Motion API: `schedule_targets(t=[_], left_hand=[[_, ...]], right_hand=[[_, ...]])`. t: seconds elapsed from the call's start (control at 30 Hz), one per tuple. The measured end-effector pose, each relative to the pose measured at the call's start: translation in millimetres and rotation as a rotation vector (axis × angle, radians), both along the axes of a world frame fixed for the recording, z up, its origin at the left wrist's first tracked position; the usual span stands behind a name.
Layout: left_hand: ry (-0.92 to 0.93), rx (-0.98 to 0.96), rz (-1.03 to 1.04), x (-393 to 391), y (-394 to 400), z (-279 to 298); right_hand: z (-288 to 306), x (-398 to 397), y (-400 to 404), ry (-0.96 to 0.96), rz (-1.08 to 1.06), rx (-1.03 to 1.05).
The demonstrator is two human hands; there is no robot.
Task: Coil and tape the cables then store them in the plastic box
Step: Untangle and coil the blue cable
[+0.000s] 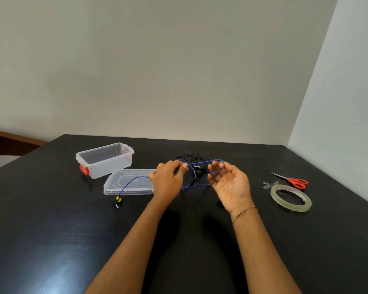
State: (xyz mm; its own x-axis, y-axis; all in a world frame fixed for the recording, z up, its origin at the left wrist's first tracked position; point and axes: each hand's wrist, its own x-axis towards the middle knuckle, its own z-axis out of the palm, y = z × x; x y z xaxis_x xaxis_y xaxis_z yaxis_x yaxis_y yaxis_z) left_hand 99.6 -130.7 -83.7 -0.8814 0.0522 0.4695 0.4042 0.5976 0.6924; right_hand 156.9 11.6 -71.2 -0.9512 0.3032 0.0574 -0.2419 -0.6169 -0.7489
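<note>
While my left hand (167, 179) pinches the blue cable (208, 161) between thumb and fingertips, my right hand (228, 183) sits palm up with the fingers loosely curled, and the loop of the cable runs over those fingers. Both hands are raised a little above the black table (51, 219). One end of the blue cable trails off to my left, crossing the clear lid (128, 182) that lies flat on the table, and finishes in a yellow and black plug (117, 200) resting on the table just in front of the lid. Behind my hands lies a loose tangle of black cable (192, 157), uncoiled. The plastic box (104, 160) stands open just behind the lid, with a red latch at its near end, and nothing shows inside it. Well off to my right lies the roll of clear tape (291, 197), with red-handled scissors (293, 181) just behind it and a small scrap of tape (269, 184) beside them.
</note>
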Motion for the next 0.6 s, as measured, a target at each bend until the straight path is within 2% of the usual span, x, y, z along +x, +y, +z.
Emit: schedule_targets(t=[0.07,0.1,0.2,0.27,0.43,0.6], left_hand=[[0.027,0.081,-0.020,-2,-1,0],[0.064,0.123,-0.030,-2,-1,1],[0.144,0.190,0.016,-1,-7,6],[0.166,0.136,0.025,-1,-12,8],[0.385,-0.320,-0.002,-3,-14,-2],[0.576,-0.498,-0.256,-4,-3,-9]], right_hand=[[-1,-1,-2,-0.031,-0.046,0.078],[-3,-3,-4,-0.045,-0.140,0.236],[-13,-5,-5,0.039,-0.458,0.983],[-18,-6,-6,0.175,-0.525,1.261],[-23,-8,-11,0.277,-0.523,1.548],[-27,-11,-9,0.224,-0.451,1.680]])
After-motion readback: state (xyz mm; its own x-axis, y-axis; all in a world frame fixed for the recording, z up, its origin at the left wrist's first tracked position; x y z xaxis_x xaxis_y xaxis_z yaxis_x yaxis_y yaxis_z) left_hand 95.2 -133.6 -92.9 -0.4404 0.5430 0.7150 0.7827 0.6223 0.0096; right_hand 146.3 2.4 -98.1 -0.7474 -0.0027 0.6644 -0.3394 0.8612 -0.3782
